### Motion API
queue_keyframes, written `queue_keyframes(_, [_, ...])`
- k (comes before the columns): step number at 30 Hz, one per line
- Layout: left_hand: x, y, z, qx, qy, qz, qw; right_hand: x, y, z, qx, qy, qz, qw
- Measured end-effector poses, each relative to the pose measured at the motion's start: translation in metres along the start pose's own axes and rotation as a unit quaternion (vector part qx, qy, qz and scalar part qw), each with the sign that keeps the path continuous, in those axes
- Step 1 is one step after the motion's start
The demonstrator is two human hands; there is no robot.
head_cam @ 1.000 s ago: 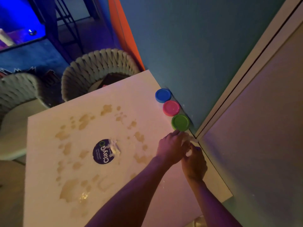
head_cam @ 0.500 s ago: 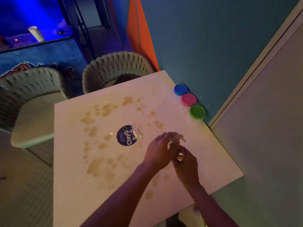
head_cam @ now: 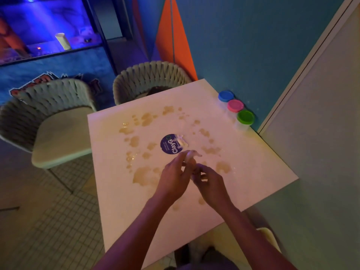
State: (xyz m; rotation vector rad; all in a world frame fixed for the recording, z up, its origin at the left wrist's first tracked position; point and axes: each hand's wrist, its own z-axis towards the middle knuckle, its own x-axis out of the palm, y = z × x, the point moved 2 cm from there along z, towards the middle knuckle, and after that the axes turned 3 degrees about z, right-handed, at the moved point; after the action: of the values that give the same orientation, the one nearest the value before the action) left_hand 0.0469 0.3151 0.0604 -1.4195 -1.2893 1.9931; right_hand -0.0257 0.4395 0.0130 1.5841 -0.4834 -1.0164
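While gripped above the white table [head_cam: 253,164], item: pale clay piece [head_cam: 193,154], just short of the round ClayGo sticker [head_cam: 168,144]. Long axis runs away from the person; the free tip bends right, towards the lidded tubs [head_cam: 245,117]. Left hand [head_cam: 174,180] pinches the upper part; right hand [head_cam: 211,184], fingers curled, pinches the near end.
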Motion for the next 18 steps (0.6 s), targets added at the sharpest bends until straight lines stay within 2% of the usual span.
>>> queue_keyframes(9, [-0.017, 0.005, -0.069, -0.011, -0.008, -0.006, 1.000, 0.028, 0.000, -0.054, -0.005, 0.054, -0.041, 0.998])
queue_keyframes(18, [-0.049, 0.019, -0.147, -0.066, -0.039, 0.003, 0.997, 0.076, 0.010, -0.114, -0.010, 0.108, -0.042, 0.993])
